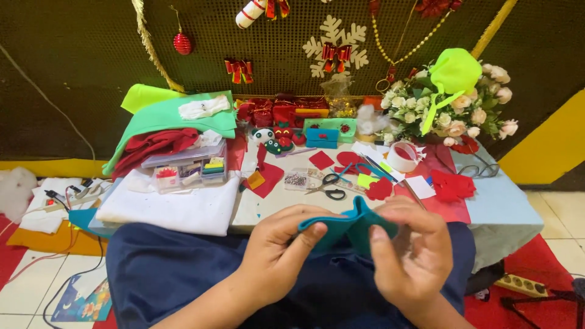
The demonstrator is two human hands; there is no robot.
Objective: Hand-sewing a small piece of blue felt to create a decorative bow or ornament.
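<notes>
A folded piece of teal felt (pixel 350 228) is held up in front of me over my lap. My left hand (pixel 280 250) pinches its left edge between thumb and fingers. My right hand (pixel 408 250) grips its right side, thumb pressed on the front. Both hands hover just short of the low table's near edge (pixel 268 222). Black-handled scissors (pixel 328 187) lie on the table right behind the felt.
Red felt cutouts (pixel 451 186), a tape roll (pixel 402 156), a clear compartment box (pixel 189 169), white cloth (pixel 177 210) and stacked green and red felt (pixel 170 122) crowd the table. A flower bouquet (pixel 451 103) stands at back right. Cables and a power strip (pixel 518 284) lie on the floor.
</notes>
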